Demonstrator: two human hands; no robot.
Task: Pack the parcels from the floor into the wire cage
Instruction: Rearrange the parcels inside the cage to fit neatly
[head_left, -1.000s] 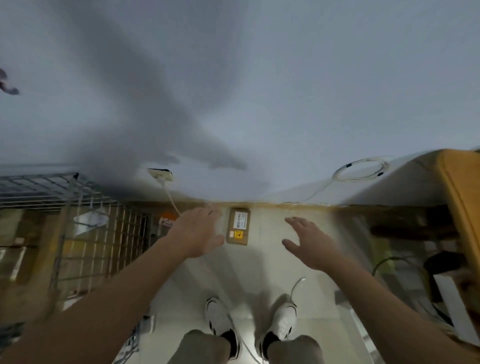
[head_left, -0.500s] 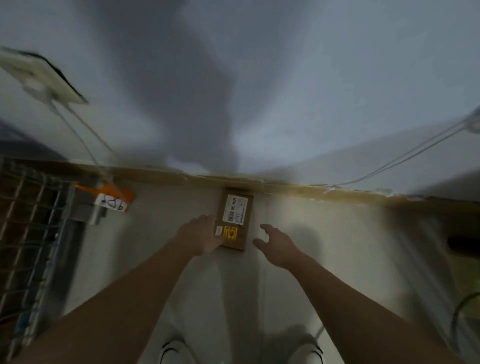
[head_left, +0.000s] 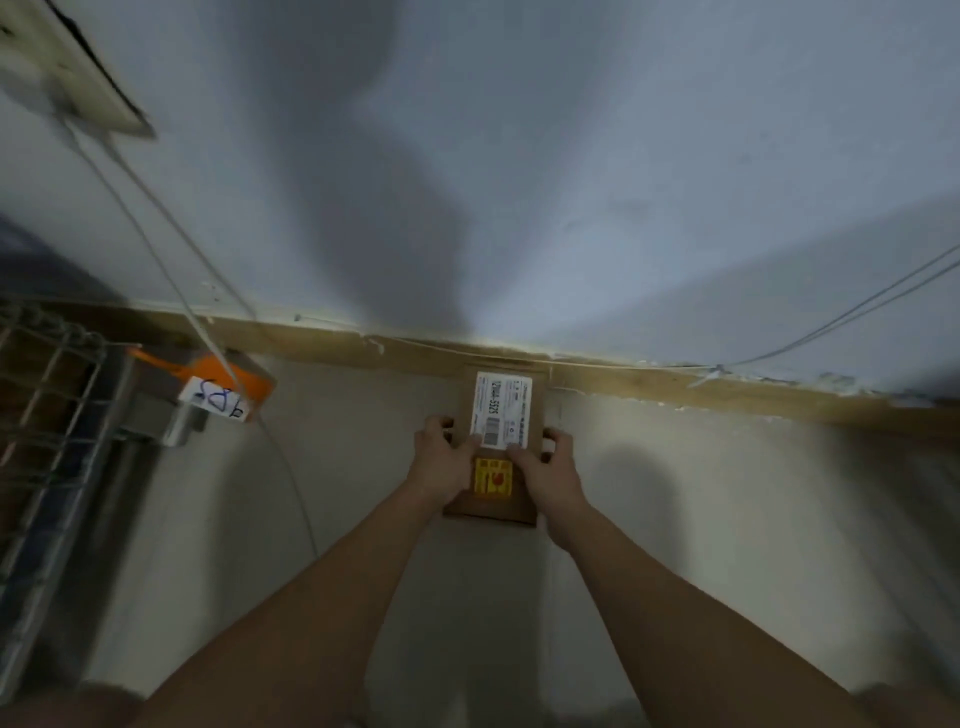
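A small brown cardboard parcel (head_left: 498, 400) with a white shipping label and a yellow sticker lies on the pale floor, its far end at the skirting board. My left hand (head_left: 441, 460) grips its left side, thumb on top and fingers curled over the edge. My right hand (head_left: 545, 465) grips its right side the same way. The wire cage (head_left: 44, 410) stands at the left edge of the view, only its mesh side showing.
An orange-and-grey object with a handwritten white tag (head_left: 218, 397) sits beside the cage. A thin cable (head_left: 171, 265) hangs from a wall socket plate (head_left: 67, 73) down to the floor. More cables (head_left: 831, 322) run along the wall on the right.
I have bent closer to the floor. Both hands went from hovering open beside the parcel to gripping its two sides.
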